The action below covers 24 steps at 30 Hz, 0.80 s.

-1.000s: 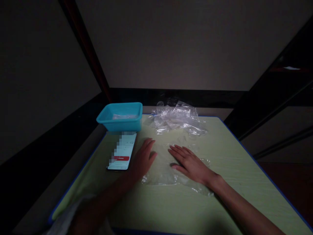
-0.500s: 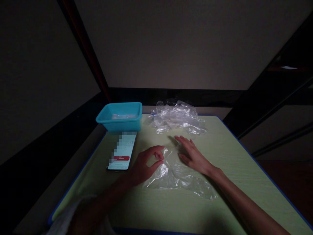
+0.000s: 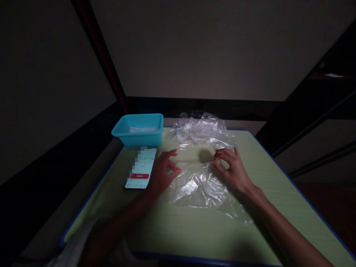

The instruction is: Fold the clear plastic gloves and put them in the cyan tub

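A thin, crinkled clear plastic piece (image 3: 197, 185) lies spread on the table between my hands. I cannot tell whether it is a bag or a glove. At the left end of its upper edge, my left hand (image 3: 167, 170) pinches it between thumb and finger, the other fingers curled loosely. The upper right corner is pinched by the thumb and forefinger of my right hand (image 3: 229, 165). Between the two hands that edge is drawn out nearly straight, and a loose part of the plastic trails toward the lower right.
A heap of clear plastic pieces (image 3: 203, 131), one with a rounded, finger-like end, lies at the table's back. Left of it stands a turquoise basket (image 3: 136, 140) holding some clear plastic. A lit phone (image 3: 141, 168) lies before the basket. The pale green table (image 3: 278, 207) has blue edging.
My right hand, open and raised before, has closed on the plastic's upper right corner. The plastic's upper edge is now stretched wider, and my left hand has shifted slightly left.
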Available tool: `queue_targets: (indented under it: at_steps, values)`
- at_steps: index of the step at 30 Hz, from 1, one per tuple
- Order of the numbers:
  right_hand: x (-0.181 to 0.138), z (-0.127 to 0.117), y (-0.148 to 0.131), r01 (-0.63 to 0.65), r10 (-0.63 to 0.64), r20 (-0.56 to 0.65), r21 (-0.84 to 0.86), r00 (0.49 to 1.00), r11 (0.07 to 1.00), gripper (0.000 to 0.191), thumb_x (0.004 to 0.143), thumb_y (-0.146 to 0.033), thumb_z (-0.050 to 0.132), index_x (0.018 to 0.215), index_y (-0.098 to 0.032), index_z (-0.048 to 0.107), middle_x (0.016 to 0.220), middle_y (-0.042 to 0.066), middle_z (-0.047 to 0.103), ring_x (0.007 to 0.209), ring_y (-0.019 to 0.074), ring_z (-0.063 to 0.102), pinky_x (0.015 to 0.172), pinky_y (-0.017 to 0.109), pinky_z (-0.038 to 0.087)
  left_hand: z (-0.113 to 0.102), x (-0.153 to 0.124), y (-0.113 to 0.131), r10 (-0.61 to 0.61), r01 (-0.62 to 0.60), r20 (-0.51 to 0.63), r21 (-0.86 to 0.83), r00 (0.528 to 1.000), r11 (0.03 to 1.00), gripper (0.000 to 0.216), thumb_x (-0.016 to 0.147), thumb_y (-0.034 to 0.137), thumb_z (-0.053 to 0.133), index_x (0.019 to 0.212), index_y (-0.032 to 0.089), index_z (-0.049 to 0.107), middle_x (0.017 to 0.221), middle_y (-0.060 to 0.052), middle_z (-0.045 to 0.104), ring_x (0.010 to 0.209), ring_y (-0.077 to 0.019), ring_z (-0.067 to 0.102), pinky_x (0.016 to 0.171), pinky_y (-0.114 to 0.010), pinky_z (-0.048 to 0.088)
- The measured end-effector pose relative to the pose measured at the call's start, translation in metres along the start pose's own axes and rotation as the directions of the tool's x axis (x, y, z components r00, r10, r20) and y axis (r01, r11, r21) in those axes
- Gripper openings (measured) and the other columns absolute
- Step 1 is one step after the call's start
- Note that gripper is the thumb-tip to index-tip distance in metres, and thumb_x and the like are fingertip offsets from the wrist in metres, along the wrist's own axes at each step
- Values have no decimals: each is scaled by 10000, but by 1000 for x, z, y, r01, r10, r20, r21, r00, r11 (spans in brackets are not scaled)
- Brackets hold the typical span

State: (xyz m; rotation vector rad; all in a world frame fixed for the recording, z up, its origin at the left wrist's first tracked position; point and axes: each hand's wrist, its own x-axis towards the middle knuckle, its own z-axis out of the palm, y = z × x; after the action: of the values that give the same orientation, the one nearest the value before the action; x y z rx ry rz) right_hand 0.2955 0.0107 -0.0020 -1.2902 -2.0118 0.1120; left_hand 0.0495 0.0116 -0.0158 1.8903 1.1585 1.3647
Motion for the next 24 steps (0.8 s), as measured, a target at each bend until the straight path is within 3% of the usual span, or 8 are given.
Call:
queue_targets:
  at_steps: [3,5,9,13,16,19,21,24]
  values:
    - [0,-3,-10,99,-114,-157,-99,981,990,76,827,-230,537,759,-224,568,873,17,615,929,222,585,1038,591,128,-2,3,4,47,-47,3,74,999,996,211,633,24,668,792,162,657,904,-21,626,607,-93,599,607,-231,519]
    - [1,-7,-17,156,-193,-235,-166,953,974,78,830,-210,550,753,-225,552,861,12,616,943,221,585,1049,584,123,-4,5,9,85,-82,-14,114,996,990,134,636,32,674,651,164,656,808,-10,645,617,-103,601,581,-216,507]
    - [4,-17,-30,226,-326,-338,-304,883,926,108,811,-143,582,754,-221,533,850,13,626,950,231,593,1049,601,138,-5,4,18,115,-104,-114,95,987,990,123,654,61,658,612,177,664,744,9,649,461,-54,496,435,-172,426]
    - [4,-25,-37,257,-444,-393,-443,806,859,164,766,-103,632,761,-233,533,854,5,638,946,235,597,1043,627,146,-5,0,25,38,-46,-136,-56,990,997,85,723,110,610,679,165,658,940,-25,672,407,-31,506,393,-173,435]
    - [2,-29,-39,284,-520,-414,-509,747,813,197,741,-88,649,748,-252,542,860,-19,642,926,223,600,1045,630,145,-5,-2,29,38,-49,-121,-93,992,994,91,759,126,584,701,172,636,1093,-49,647,649,-111,656,518,-202,530]
    - [-1,-35,-43,317,-585,-409,-556,700,768,206,724,-88,665,735,-260,553,855,-30,645,918,216,596,1048,627,142,-5,-1,31,129,-136,-77,-91,989,987,90,783,120,569,735,185,607,1208,-50,594,964,-180,644,784,-295,552]
    - [-5,-39,-45,335,-614,-379,-584,693,739,201,716,-103,684,733,-256,555,856,-29,650,927,214,591,1056,622,120,-6,0,30,190,-194,-47,-83,981,978,92,785,107,564,751,189,588,1260,-56,556,1093,-200,583,908,-351,501]
    - [-10,-45,-50,386,-642,-295,-601,707,700,189,724,-123,693,720,-247,550,858,-35,668,934,206,591,1071,609,48,-8,2,26,230,-230,-7,-54,973,972,100,769,94,564,739,189,573,1297,-72,522,1203,-216,495,969,-390,454]
